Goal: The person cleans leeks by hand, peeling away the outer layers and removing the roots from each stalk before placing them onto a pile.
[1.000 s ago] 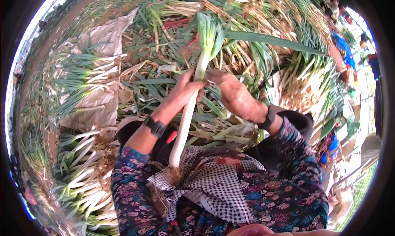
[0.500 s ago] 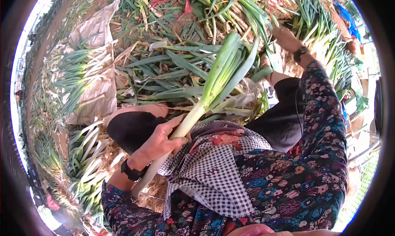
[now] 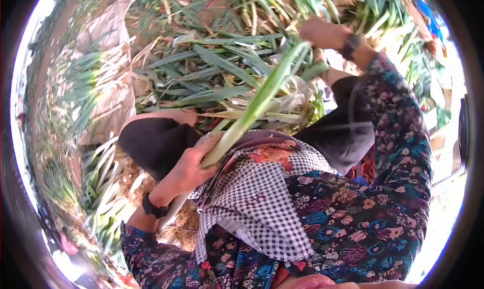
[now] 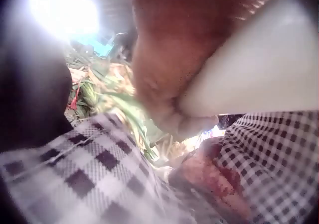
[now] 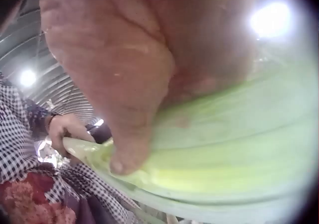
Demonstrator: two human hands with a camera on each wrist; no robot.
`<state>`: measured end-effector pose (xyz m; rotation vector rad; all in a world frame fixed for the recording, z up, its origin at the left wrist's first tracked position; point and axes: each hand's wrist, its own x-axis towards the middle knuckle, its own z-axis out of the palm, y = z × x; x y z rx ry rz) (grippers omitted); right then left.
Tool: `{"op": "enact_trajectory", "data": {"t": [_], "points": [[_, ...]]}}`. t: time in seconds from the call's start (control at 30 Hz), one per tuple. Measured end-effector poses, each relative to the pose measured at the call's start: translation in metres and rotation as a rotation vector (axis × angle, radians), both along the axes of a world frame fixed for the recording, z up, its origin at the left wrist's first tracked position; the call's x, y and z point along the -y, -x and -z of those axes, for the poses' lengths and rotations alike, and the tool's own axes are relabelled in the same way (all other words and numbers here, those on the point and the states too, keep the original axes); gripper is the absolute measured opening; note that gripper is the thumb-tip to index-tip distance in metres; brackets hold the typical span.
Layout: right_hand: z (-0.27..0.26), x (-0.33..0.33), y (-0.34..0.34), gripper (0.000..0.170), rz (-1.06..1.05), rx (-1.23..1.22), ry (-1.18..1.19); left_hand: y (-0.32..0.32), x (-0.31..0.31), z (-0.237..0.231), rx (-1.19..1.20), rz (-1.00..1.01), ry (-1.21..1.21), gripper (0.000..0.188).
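Moved since the earlier frame: your right hand (image 3: pixel 327 34). It shifts inward from about 2 o'clock, where it is apart from the leek (image 3: pixel 247 115), to the leafy end near 1 o'clock. Your left hand (image 3: pixel 186 173) remains clamped on the white shank, at 8 o'clock of the head view.

Position of leek: slanted across your lap, root end toward 7 o'clock, leaves toward 1 o'clock. The shank passes beside your apron (image 3: pixel 257 208).

Hand states: left fingers are curled round the shank. On the right, the wrist view shows the thumb (image 5: pixel 130 149) pressed on the pale green leaf bases; this reads as a pinch, though the other fingertips are hidden.

Surroundings: loose leaves (image 3: pixel 222 69) lie between 11 and 12 o'clock; more leeks (image 3: pixel 101 180) lie between 8 and 9 o'clock; a sheet (image 3: pixel 103 130) is at 9 o'clock.

Step in hand, as judged: work on the outer leaves. The next move calls for a firm left hold on the shank while your right thumb isolates one leaf layer. Keep the pull in line with the stem to avoid snapping it.
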<state>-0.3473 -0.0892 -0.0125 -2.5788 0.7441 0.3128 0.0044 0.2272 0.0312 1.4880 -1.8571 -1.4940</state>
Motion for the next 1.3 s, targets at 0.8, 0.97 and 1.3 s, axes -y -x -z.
{"op": "enact_trajectory", "data": {"t": [0.8, 0.97, 1.3], "points": [[0.128, -0.027, -0.01, 0.026, -0.008, -0.023, -0.134, -0.414, -0.341, -0.014, 0.773, -1.924, 0.768, 0.033], [0.149, -0.033, 0.003, 0.028, 0.188, 0.031, -0.093, -0.463, -0.39, 0.067, 1.639, -2.171, 0.104, 0.038], [0.189, 0.003, -0.068, 0.03, 0.54, 0.194, -0.219, -0.122, 0.141, -0.005, -0.33, -1.042, 0.474, 0.044]]}}
